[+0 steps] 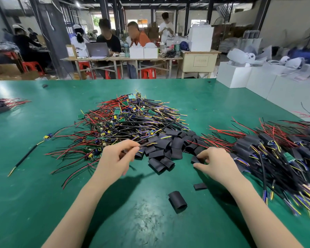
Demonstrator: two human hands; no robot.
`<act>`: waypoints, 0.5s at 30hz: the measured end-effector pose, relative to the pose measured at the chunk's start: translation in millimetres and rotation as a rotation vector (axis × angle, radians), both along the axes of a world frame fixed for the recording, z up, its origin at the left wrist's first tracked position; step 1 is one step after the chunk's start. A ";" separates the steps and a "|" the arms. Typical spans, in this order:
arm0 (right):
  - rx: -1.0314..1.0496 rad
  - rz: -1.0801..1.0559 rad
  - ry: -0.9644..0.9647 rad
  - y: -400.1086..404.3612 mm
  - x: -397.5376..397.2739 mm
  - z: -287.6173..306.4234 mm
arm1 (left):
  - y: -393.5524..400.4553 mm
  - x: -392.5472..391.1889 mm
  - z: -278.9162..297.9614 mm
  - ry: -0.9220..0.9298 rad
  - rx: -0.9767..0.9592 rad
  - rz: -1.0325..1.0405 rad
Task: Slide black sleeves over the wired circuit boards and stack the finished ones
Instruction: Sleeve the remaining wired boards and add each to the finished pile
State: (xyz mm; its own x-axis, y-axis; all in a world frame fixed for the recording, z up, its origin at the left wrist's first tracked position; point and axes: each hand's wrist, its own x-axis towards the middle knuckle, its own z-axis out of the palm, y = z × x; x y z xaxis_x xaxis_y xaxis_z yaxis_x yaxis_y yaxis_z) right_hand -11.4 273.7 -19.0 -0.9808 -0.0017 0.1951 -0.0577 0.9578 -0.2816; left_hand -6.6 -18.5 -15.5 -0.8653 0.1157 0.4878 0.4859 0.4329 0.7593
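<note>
A big heap of wired circuit boards (131,120) with red, black and yellow-blue leads lies in the middle of the green table (25,185). Just in front of it sits a pile of loose black sleeves (170,145). My left hand (115,158) pinches the black cable of one board at the heap's near edge. My right hand (217,162) pinches a black sleeve (195,159) at the right end of the sleeve pile. Sleeved boards are stacked at the right (276,154).
Two stray sleeves lie near me, one rounded (177,199) and one flat (200,186). A single wired board (47,136) lies apart at the left, and another small sleeved bundle (2,104) at the far left edge. White boxes (240,76) border the table's right side.
</note>
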 end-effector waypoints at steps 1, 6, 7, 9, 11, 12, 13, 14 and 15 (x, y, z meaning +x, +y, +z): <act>-0.009 0.007 -0.013 0.5 -0.3 0.1 | 2.1 0.1 -2.0 -0.035 0.003 -0.029; -0.034 0.033 -0.040 1.5 -1.3 2.2 | 9.3 -1.5 -7.2 -0.079 -0.055 -0.070; -0.041 0.032 -0.029 1.7 -1.8 2.4 | 9.3 -2.1 -7.8 -0.087 -0.053 -0.077; -0.038 0.029 -0.010 1.3 -2.4 2.6 | 8.5 -3.6 -9.4 -0.094 -0.048 -0.084; -0.045 0.046 0.013 0.5 -2.9 3.0 | 7.8 -5.0 -10.4 -0.104 -0.030 -0.084; -0.073 0.060 0.035 -0.1 -3.0 3.5 | 7.4 -5.6 -10.7 -0.112 -0.014 -0.086; -0.113 0.074 0.061 -1.0 -2.8 4.1 | 6.9 -6.2 -10.7 -0.117 -0.002 -0.087; -0.151 0.086 0.091 -1.9 -2.6 4.6 | 6.6 -6.7 -10.7 -0.120 0.006 -0.087; -0.175 0.098 0.115 -2.7 -2.2 5.2 | 6.4 -6.8 -10.7 -0.120 0.009 -0.086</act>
